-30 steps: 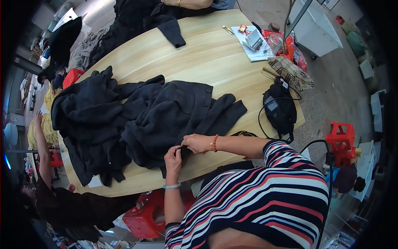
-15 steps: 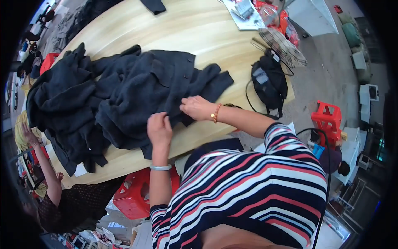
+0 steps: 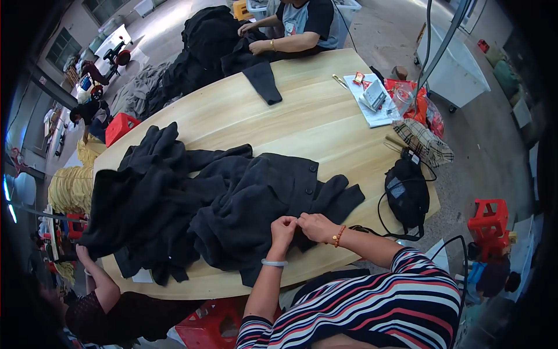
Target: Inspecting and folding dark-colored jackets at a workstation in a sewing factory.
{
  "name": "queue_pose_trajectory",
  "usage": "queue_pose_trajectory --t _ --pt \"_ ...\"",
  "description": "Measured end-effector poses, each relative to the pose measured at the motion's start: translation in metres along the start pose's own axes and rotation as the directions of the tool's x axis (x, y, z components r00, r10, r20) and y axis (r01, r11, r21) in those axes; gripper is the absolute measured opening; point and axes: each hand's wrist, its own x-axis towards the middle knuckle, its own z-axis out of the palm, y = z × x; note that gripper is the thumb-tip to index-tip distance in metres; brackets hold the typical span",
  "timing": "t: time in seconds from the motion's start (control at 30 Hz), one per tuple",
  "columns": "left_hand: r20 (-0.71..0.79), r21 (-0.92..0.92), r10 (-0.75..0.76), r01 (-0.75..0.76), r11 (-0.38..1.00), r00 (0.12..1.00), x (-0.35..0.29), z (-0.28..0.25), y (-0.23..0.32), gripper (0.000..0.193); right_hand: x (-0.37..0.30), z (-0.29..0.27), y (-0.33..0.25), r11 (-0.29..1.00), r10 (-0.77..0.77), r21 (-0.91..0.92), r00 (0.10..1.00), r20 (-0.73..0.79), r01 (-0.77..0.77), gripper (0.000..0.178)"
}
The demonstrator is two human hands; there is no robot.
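Observation:
My left hand (image 3: 283, 231) and my right hand (image 3: 317, 227) meet at the near edge of a dark grey buttoned cardigan (image 3: 250, 195), fingertips almost touching. Both are closed in a pinch; whatever sits between the fingers is too small to make out. Buttons show along the cardigan's front band, beyond my hands, and one sleeve (image 3: 343, 198) stretches to the right. Another dark garment (image 3: 145, 203) lies crumpled against it on the left, where a co-worker's hand (image 3: 83, 254) touches its edge.
The garments lie on a wooden table (image 3: 314, 125). At its right are a black bag (image 3: 407, 195) with a cord, a plaid cloth (image 3: 424, 141) and papers with a small device (image 3: 374, 96). Another person (image 3: 302, 29) handles dark clothes across the table. Red stools (image 3: 488, 218) stand nearby.
The view has shifted, bringing the far person into sight. My hands, apart before, have come together fingertip to fingertip. The left co-worker's raised hand has lowered to the dark garment.

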Motion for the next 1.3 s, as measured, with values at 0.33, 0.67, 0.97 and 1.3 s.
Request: queue_pose_trajectory --t 0.33,0.67,0.97,1.3 --pt "0.312 -0.382 -0.282 0.392 0.837 0.907 0.005 -0.029 0.005 0.005 0.005 -0.009 -0.009 0.991 0.084 0.109 0.996 -0.027 -0.080 0.040" --pt "0.160 0.238 0.320 -0.351 0.906 0.934 -0.042 -0.033 0.025 0.021 0.005 -0.007 -0.001 0.989 0.006 0.143 0.991 0.137 -0.026 0.028" --pt "0.150 0.239 0.387 -0.413 0.879 0.910 -0.047 -0.042 0.009 0.012 0.003 0.008 -0.002 0.975 -0.070 0.220 0.985 0.158 0.034 0.022" --pt "0.187 0.306 0.340 -0.384 0.871 0.921 -0.052 -0.055 -0.005 0.011 -0.004 0.017 -0.019 0.973 -0.073 0.225 0.987 0.140 0.040 0.015"
